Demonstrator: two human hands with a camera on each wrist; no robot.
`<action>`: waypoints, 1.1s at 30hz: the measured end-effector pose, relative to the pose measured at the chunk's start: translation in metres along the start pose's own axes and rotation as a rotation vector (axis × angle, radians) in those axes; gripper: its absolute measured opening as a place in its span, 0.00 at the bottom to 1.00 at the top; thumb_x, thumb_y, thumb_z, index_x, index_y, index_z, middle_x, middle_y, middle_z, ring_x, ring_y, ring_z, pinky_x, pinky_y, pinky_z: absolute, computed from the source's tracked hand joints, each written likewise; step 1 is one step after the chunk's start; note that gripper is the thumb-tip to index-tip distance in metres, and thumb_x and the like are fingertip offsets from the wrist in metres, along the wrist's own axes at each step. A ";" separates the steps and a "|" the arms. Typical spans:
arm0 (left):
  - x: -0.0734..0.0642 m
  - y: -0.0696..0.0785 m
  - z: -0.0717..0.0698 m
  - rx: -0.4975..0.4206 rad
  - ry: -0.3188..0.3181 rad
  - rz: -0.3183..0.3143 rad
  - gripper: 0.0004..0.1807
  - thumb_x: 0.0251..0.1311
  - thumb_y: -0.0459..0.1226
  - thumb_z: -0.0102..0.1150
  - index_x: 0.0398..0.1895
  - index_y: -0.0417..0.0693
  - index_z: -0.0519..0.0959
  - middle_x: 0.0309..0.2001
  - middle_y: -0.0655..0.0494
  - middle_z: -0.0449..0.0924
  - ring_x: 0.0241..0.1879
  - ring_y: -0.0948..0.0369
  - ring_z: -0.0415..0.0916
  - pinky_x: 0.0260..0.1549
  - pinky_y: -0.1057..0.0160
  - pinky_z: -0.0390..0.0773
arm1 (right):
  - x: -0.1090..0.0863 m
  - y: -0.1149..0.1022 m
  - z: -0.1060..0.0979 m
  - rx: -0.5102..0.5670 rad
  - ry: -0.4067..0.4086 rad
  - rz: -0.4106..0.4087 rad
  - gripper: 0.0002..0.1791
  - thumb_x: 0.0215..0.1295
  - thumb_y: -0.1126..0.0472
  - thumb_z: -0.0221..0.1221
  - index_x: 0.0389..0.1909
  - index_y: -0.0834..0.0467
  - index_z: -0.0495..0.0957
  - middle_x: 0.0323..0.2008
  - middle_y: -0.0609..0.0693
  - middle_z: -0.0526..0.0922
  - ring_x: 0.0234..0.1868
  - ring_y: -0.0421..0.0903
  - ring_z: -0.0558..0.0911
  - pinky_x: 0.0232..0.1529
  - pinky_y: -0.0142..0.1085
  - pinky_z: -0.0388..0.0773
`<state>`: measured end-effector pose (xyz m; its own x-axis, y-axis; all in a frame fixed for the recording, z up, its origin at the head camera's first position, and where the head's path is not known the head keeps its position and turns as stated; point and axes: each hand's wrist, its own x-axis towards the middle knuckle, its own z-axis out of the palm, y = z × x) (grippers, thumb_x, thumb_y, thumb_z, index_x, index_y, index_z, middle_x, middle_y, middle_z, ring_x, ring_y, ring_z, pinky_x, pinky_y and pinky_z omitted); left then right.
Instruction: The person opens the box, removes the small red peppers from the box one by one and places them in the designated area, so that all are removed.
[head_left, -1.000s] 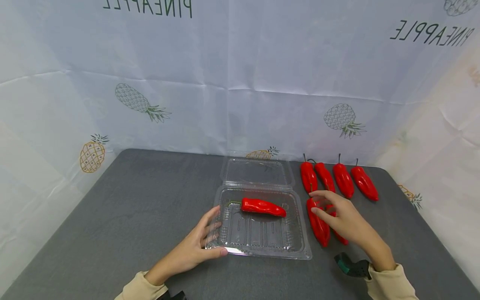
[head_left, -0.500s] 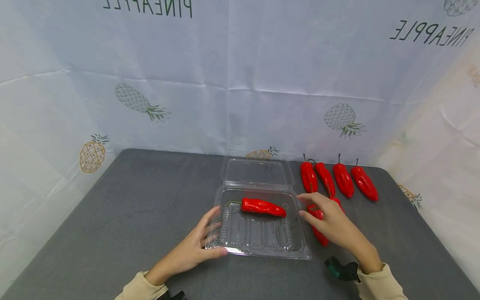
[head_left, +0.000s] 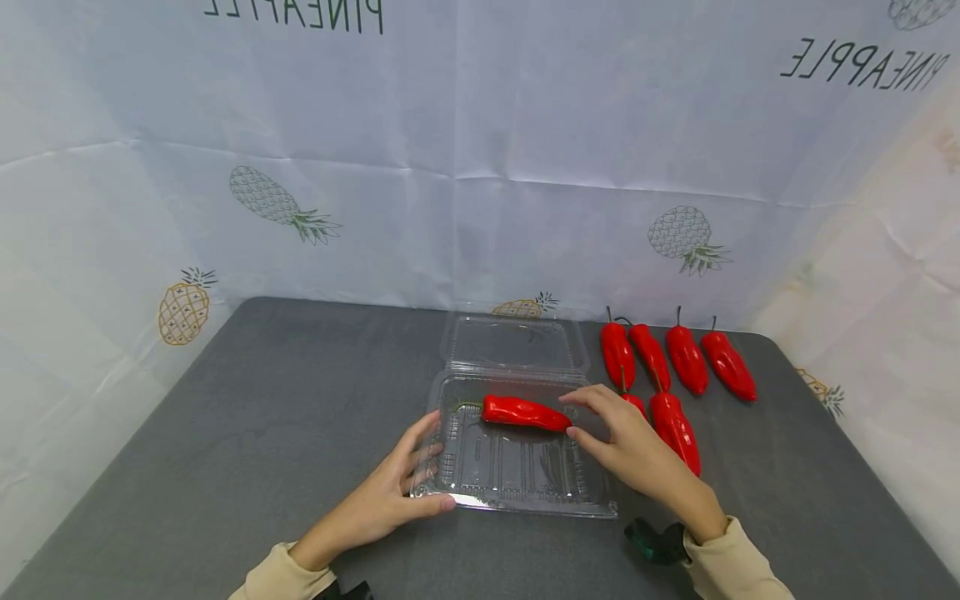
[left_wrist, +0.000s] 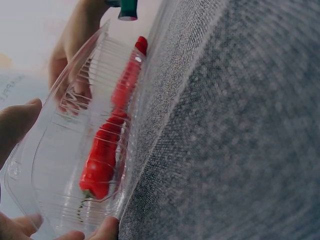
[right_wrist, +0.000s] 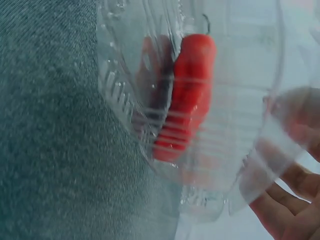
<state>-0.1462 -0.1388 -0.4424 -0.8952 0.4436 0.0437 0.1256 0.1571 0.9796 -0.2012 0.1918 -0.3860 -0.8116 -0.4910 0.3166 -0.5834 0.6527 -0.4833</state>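
A clear plastic clamshell container (head_left: 540,507) sits on the dark table, its lid (head_left: 513,346) folded back. One red pepper (head_left: 521,412) with a green stem lies across the inside; the left wrist view shows this pepper (left_wrist: 100,165) through the clear wall. My left hand (head_left: 390,487) grips the container at its left side, thumb on the front corner and fingers along the side wall. Over the container's right side hovers my right hand (head_left: 637,446), its fingers parted and bent loosely with nothing between them. Its thumb tip overlaps the pepper's pointed end in the head view.
Several red peppers, one at the far corner (head_left: 729,367), lie at the back right. Nearer, another red pepper (head_left: 675,429) lies right of the container, and one more (head_left: 633,404) is mostly hidden behind my right hand. A pineapple-print cloth (head_left: 420,225) hangs behind the table.
My right hand has moved left, from above the loose peppers to over the container's right side. My left hand stays at the container; the pepper inside lies in nearly the same place.
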 end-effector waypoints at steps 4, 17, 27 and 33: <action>0.000 0.000 0.000 0.002 -0.003 -0.003 0.55 0.59 0.38 0.69 0.80 0.50 0.40 0.79 0.41 0.39 0.75 0.36 0.51 0.69 0.47 0.65 | 0.004 -0.003 0.005 -0.009 -0.032 0.011 0.23 0.59 0.65 0.69 0.56 0.59 0.77 0.53 0.51 0.81 0.52 0.52 0.82 0.50 0.49 0.84; 0.000 0.001 -0.001 -0.004 -0.004 -0.018 0.55 0.59 0.38 0.69 0.80 0.51 0.40 0.80 0.42 0.39 0.75 0.37 0.50 0.69 0.48 0.64 | 0.018 -0.007 0.020 0.007 -0.100 0.013 0.25 0.59 0.64 0.69 0.57 0.58 0.76 0.54 0.50 0.81 0.55 0.49 0.81 0.55 0.47 0.83; 0.001 0.000 -0.001 -0.017 -0.001 -0.019 0.56 0.58 0.38 0.70 0.80 0.51 0.40 0.80 0.42 0.40 0.75 0.37 0.50 0.69 0.48 0.64 | 0.026 -0.009 0.030 -0.043 -0.130 0.027 0.26 0.58 0.64 0.69 0.59 0.58 0.75 0.58 0.53 0.78 0.59 0.52 0.77 0.59 0.51 0.80; 0.000 -0.001 0.000 -0.019 0.000 0.000 0.55 0.58 0.37 0.70 0.79 0.50 0.40 0.79 0.41 0.40 0.75 0.36 0.51 0.69 0.48 0.64 | 0.029 -0.010 0.036 -0.067 -0.172 0.011 0.27 0.60 0.63 0.68 0.61 0.59 0.74 0.61 0.54 0.76 0.61 0.54 0.77 0.60 0.53 0.79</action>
<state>-0.1463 -0.1389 -0.4433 -0.8953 0.4433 0.0435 0.1174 0.1405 0.9831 -0.2178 0.1509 -0.4012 -0.8038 -0.5717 0.1645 -0.5803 0.6926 -0.4284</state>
